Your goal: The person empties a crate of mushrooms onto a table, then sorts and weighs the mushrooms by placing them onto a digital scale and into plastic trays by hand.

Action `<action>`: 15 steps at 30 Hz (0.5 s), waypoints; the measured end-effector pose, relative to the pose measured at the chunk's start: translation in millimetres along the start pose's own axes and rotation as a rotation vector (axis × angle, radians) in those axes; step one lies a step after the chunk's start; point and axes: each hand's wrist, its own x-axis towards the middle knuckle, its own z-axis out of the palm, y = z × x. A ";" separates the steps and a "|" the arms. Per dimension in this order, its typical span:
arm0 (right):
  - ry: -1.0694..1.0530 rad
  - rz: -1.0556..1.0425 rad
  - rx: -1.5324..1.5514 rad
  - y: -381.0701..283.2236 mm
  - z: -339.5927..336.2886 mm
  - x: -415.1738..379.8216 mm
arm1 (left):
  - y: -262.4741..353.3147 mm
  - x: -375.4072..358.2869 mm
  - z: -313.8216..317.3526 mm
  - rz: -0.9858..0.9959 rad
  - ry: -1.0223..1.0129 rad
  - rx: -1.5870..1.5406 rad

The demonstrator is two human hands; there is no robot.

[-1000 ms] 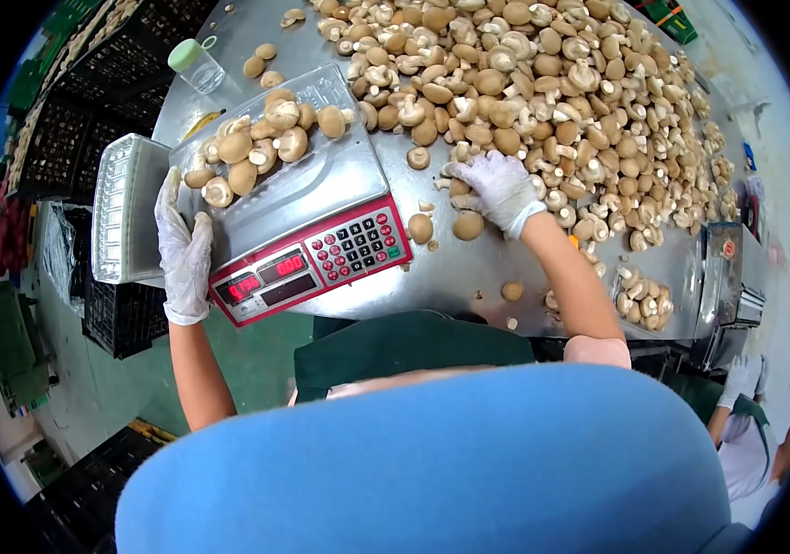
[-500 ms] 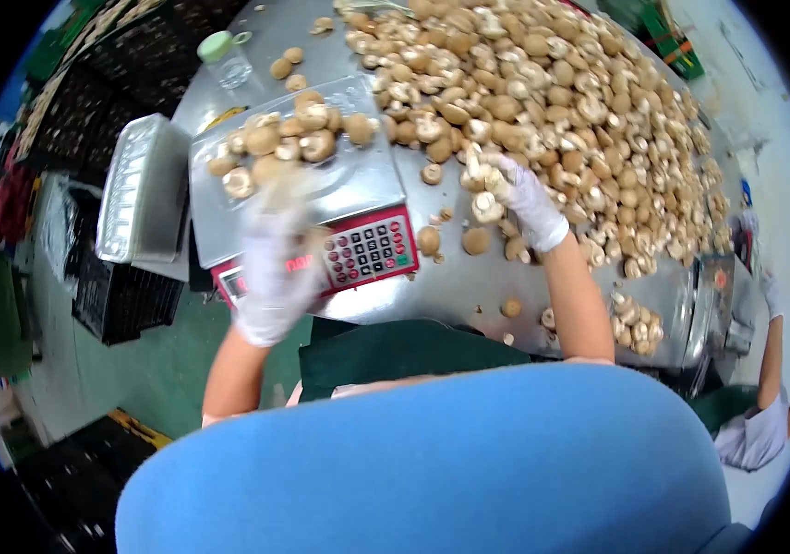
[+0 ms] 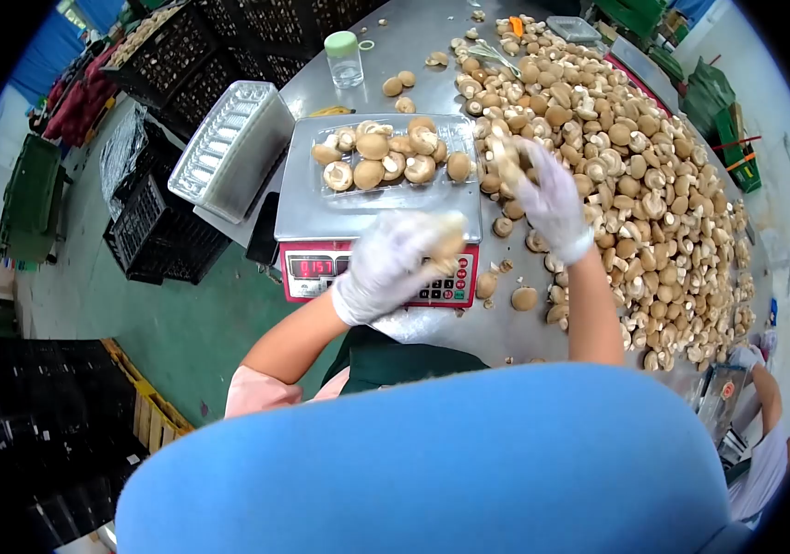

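Observation:
My left hand [image 3: 385, 270], in a white glove, is closed on a mushroom [image 3: 448, 236] that is smeared by motion, over the keypad of the red-and-silver scale [image 3: 321, 224]. Red digits glow on its display, left of that hand. On the scale's platform lies a clear plastic tray [image 3: 339, 198] with several brown-capped mushrooms [image 3: 372, 148] in it. At the near left side of a large mushroom pile [image 3: 653, 175], my gloved right hand [image 3: 552, 201] has its fingers closed round a pale, blurred mushroom [image 3: 508, 168].
A stack of clear trays [image 3: 233, 152] stands left of the scale, and a green-lidded jar [image 3: 345, 63] behind it. Loose mushrooms [image 3: 524, 298] dot the metal table near my right forearm. Black crates [image 3: 173, 226] stand at left. Another person's arm [image 3: 764, 397] is at far right.
The view has swung left. My left hand has moved rightward across the scale's keypad, now with a mushroom at its fingertips. My right hand stays by the pile's edge with a mushroom.

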 end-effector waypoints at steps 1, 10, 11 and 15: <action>0.092 -0.098 -0.117 16.8 5.2 17.6 | -7.4 -1.8 -5.0 -0.114 0.065 -0.110; -0.208 0.040 -0.353 53.5 56.1 63.4 | -66.3 57.6 -49.4 -0.417 0.131 -0.481; -0.145 0.119 -0.094 56.8 52.5 63.6 | -63.6 72.9 -55.5 -0.430 0.059 -0.499; 0.024 0.096 -0.157 65.9 24.4 43.4 | -73.3 125.3 -45.3 -0.406 -0.181 -0.457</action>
